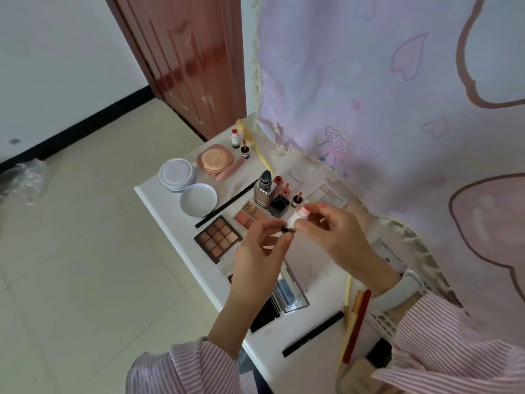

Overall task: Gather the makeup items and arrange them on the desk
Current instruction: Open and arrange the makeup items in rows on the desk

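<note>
Above crowded desk [170, 220], L hand [260, 248] & R hand [332, 234] grip pinching small tube [298, 216], palettes [218, 237] beneath

One view only: head cam, worn above the desk [159, 200], aimed fwd and steeply down, close range; floor seen left of desk, curtain right.

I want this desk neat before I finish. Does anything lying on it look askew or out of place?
Yes. A long black stick lies diagonally between the white lid and the brown palette, matching no row. A pink tube leans against the pink compact. Nothing looks spilled or broken.
</note>
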Demonstrator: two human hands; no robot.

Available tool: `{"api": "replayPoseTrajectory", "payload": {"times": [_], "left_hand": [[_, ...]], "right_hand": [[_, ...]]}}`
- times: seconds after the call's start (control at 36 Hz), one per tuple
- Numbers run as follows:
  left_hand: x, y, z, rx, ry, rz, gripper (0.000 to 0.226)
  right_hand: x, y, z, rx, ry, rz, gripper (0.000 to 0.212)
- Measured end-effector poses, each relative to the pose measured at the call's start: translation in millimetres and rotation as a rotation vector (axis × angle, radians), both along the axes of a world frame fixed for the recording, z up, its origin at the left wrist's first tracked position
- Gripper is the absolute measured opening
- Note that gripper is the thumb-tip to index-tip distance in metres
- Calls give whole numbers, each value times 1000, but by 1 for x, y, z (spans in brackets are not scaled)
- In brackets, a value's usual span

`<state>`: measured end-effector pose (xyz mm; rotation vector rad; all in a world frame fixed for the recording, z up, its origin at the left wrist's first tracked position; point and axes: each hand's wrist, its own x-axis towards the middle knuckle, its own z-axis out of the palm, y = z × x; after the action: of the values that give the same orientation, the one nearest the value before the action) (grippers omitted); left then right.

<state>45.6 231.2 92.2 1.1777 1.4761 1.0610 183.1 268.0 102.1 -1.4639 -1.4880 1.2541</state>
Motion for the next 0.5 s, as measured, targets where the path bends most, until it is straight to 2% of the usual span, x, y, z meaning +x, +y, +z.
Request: {"api": "replayPoseTrajectory", "payload": {"times": [0.08, 0.17, 0.22, 0.33, 0.5], "left_hand": [[-6, 0, -2, 148, 177, 196, 18], [-26, -2, -13, 239, 317, 363, 15], [-44, -5, -28, 261, 432, 417, 22], [-73, -16, -63, 110, 588, 428, 31], [-88, -25, -88, -160, 718, 278, 48]], "right_hand": [[6, 6, -6, 21, 3, -196, 14], [13, 16, -25, 71, -238, -189, 6], [15, 22, -40, 93, -370, -137, 6], [15, 34, -64, 95, -550, -129, 14], [14, 43, -77, 100, -710, -103, 21]]}}
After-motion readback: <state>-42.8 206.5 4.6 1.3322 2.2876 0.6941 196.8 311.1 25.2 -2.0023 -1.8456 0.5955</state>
